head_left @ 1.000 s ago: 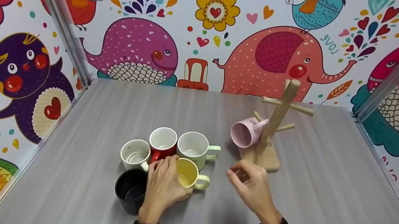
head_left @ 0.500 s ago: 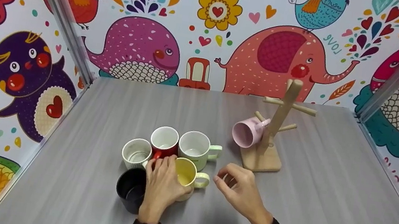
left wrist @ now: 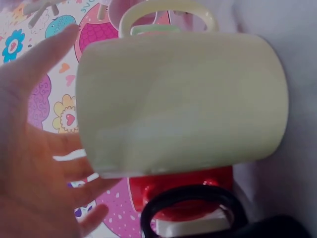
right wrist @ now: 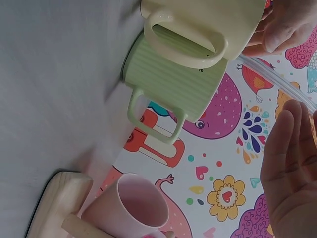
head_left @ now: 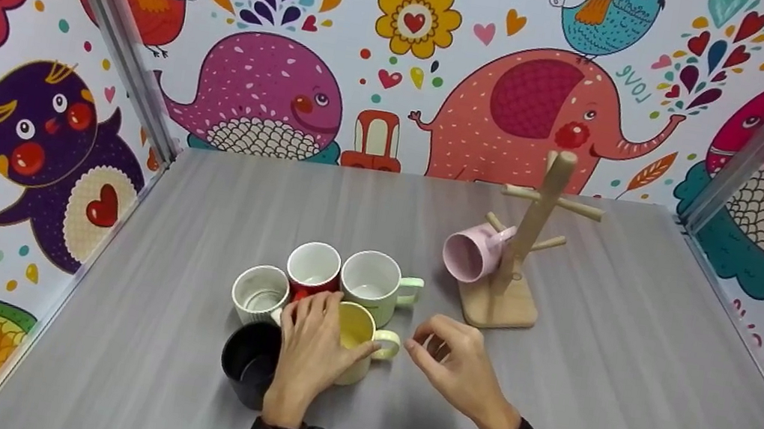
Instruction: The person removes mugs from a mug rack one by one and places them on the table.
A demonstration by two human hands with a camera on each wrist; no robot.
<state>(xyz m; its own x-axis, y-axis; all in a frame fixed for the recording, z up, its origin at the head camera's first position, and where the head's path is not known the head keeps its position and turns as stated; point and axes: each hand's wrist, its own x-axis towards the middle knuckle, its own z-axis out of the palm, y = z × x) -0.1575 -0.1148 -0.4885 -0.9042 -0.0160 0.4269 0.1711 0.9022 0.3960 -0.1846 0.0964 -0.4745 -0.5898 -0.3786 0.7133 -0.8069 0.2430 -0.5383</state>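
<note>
My left hand (head_left: 314,352) lies over the yellow mug (head_left: 352,373), which stands upright with its handle to the right. Its fingers are at the mug's left side; in the left wrist view the thumb (left wrist: 49,52) is spread away from the mug wall (left wrist: 183,104). My right hand (head_left: 461,370) hovers right of the yellow handle (right wrist: 185,42), fingers loosely bent, holding nothing. Behind the yellow mug stands a light green mug (head_left: 371,285), with a red mug (head_left: 314,272) beside it. A white mug (head_left: 259,294) and a black mug (head_left: 251,365) stand to the left.
A wooden mug tree (head_left: 540,223) stands at the back right, its square base on the grey table (head_left: 631,373). A pink mug (head_left: 473,253) hangs from a lower left peg. Patterned panels (head_left: 400,96) close off the back and sides.
My right hand has moved left, closer to the yellow mug's handle. My left thumb has shifted from the mug's near side up toward its handle. The mugs stay put.
</note>
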